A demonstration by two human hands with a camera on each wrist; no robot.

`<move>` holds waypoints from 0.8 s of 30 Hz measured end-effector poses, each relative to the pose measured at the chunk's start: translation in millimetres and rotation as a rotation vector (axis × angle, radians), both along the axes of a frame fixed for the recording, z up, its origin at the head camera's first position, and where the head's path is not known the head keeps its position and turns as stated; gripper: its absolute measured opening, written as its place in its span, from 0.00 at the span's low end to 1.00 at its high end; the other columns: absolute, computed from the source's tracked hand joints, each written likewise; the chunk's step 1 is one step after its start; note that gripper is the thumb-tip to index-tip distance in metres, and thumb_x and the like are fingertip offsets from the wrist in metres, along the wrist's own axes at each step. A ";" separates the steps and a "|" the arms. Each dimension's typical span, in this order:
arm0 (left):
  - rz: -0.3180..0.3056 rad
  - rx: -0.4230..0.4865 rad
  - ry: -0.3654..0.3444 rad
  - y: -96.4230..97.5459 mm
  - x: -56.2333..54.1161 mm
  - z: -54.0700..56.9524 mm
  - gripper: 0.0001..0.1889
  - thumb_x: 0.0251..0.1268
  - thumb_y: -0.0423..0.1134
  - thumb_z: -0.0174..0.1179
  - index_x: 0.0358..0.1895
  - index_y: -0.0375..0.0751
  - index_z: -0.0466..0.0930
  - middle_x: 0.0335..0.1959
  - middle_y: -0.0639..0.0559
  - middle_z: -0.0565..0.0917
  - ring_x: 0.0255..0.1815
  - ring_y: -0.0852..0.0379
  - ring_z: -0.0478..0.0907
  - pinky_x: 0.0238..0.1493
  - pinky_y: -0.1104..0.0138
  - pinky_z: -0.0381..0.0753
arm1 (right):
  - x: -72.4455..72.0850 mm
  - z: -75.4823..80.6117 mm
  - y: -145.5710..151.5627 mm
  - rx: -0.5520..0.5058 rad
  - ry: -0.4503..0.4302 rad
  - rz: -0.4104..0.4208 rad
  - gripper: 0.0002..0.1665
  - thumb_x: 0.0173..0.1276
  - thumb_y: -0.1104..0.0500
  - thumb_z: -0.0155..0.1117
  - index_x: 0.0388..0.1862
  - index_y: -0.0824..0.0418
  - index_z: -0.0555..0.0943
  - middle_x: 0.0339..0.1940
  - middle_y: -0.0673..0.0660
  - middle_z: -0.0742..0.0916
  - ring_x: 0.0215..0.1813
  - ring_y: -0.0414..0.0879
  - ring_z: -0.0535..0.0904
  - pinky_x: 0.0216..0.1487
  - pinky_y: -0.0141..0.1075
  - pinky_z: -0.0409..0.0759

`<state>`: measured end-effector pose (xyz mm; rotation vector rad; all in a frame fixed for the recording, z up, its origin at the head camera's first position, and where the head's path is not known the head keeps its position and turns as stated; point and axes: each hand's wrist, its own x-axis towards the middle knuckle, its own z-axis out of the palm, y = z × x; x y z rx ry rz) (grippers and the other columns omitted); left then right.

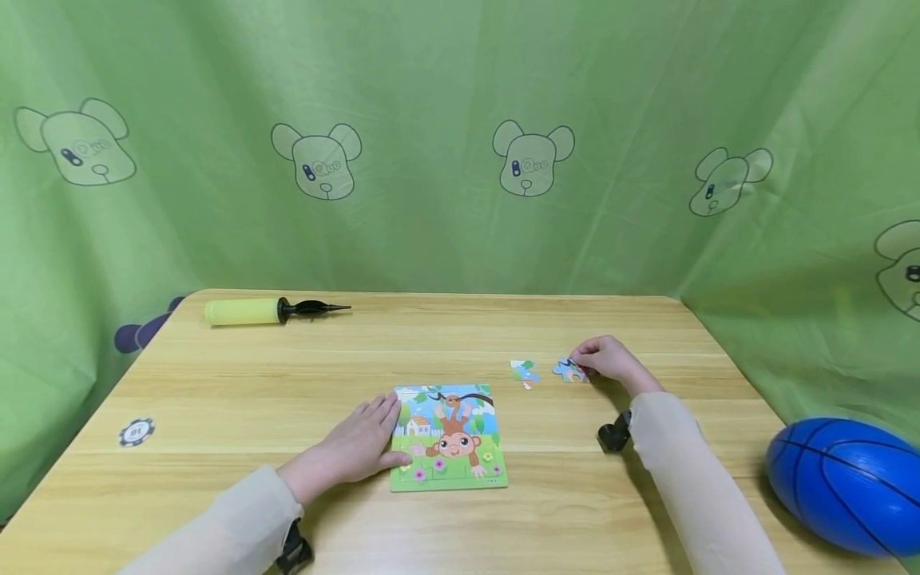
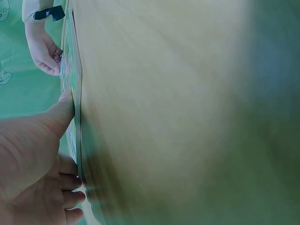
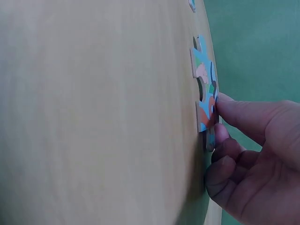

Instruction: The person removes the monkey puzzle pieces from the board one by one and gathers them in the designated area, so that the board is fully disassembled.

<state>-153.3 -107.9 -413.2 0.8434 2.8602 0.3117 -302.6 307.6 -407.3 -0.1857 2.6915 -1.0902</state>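
Observation:
A square jigsaw puzzle [image 1: 449, 438] with a monkey picture lies on the table in front of me. My left hand [image 1: 365, 439] rests along its left side, fingers extended and thumb on the puzzle's border; the left wrist view shows the thumb [image 2: 63, 110] right at the edge. Further back to the right, my right hand [image 1: 609, 359] pinches a loose puzzle piece [image 1: 568, 370] between thumb and finger. That blue and orange puzzle piece [image 3: 206, 89] lies close over the tabletop. Left of it sits another loose piece [image 1: 525, 371] with green and white printing.
A yellow hand pump [image 1: 244, 311] with a black nozzle lies at the back left of the wooden table [image 1: 323, 351]. A poker chip [image 1: 136, 432] is on the left side. At the right edge sits a blue ball [image 1: 848, 483]. Green curtain [image 1: 431, 224] surrounds the table behind.

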 end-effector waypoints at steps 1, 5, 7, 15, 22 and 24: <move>-0.001 0.000 0.001 0.0 0.0 0.0 0.43 0.62 0.59 0.51 0.66 0.23 0.54 0.68 0.32 0.54 0.68 0.37 0.50 0.67 0.51 0.50 | 0.3 0.4 0.0 0.001 0.003 0.003 0.13 0.68 0.64 0.54 0.42 0.74 0.80 0.23 0.52 0.81 0.26 0.44 0.71 0.26 0.33 0.71; -0.001 0.003 0.000 0.3 0.2 0.3 0.43 0.62 0.59 0.51 0.66 0.22 0.54 0.68 0.32 0.54 0.68 0.37 0.50 0.67 0.51 0.50 | 1.3 1.9 -0.1 0.003 0.007 0.008 0.13 0.69 0.63 0.55 0.43 0.73 0.80 0.24 0.53 0.81 0.26 0.44 0.71 0.26 0.33 0.71; 0.000 0.003 -0.001 0.4 0.1 0.3 0.43 0.62 0.59 0.51 0.66 0.22 0.54 0.68 0.32 0.54 0.68 0.37 0.50 0.67 0.51 0.50 | 1.3 2.1 0.2 0.003 0.003 0.008 0.13 0.69 0.63 0.55 0.43 0.73 0.80 0.24 0.54 0.82 0.26 0.44 0.71 0.26 0.34 0.71; 0.002 -0.001 -0.002 0.8 -0.7 -0.8 0.43 0.62 0.59 0.51 0.66 0.23 0.55 0.68 0.32 0.54 0.68 0.38 0.50 0.67 0.51 0.50 | 0.8 4.2 -0.6 -0.015 -0.008 0.000 0.14 0.70 0.62 0.54 0.45 0.72 0.79 0.27 0.57 0.82 0.28 0.46 0.74 0.29 0.36 0.74; 0.004 0.000 -0.002 0.6 -0.7 -0.7 0.43 0.62 0.59 0.51 0.66 0.22 0.54 0.68 0.32 0.54 0.68 0.38 0.50 0.67 0.51 0.50 | 4.0 10.8 -19.0 -0.006 0.056 0.022 0.16 0.66 0.58 0.60 0.46 0.69 0.79 0.35 0.58 0.81 0.35 0.50 0.74 0.33 0.39 0.76; 0.004 0.001 -0.002 0.5 -0.7 -0.8 0.43 0.62 0.59 0.51 0.66 0.22 0.54 0.68 0.32 0.54 0.68 0.38 0.50 0.67 0.51 0.50 | 7.9 13.1 -28.1 -0.010 0.084 0.050 0.16 0.66 0.58 0.60 0.46 0.69 0.80 0.34 0.58 0.81 0.35 0.52 0.73 0.32 0.40 0.76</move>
